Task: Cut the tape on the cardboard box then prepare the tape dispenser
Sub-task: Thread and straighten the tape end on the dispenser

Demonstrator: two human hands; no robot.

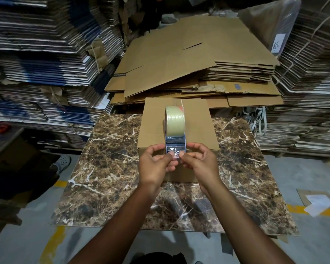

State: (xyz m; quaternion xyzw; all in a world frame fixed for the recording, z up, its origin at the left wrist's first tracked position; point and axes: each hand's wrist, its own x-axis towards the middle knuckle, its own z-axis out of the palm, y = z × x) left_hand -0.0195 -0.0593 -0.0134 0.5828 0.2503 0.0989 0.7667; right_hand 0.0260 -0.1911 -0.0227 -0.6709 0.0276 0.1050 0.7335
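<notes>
A closed cardboard box (pixel 196 122) sits on the far middle of a marble-patterned table (pixel 111 168), with a clear tape strip along its top seam. Above the box I hold a blue tape dispenser (pixel 175 144) loaded with a roll of clear tape (pixel 175 120). My left hand (pixel 156 162) and my right hand (pixel 198 161) both pinch the loose end of the tape at the dispenser's near edge, thumbs and forefingers pressed on it. The dispenser's blade is hidden by my fingers.
Flattened brown cartons (pixel 194 60) lie piled behind the table. Tall stacks of bundled cardboard (pixel 36 60) rise left and right. A person's grey shoe (pixel 62 163) rests on the floor at left. Papers (pixel 318 204) lie on the floor at right.
</notes>
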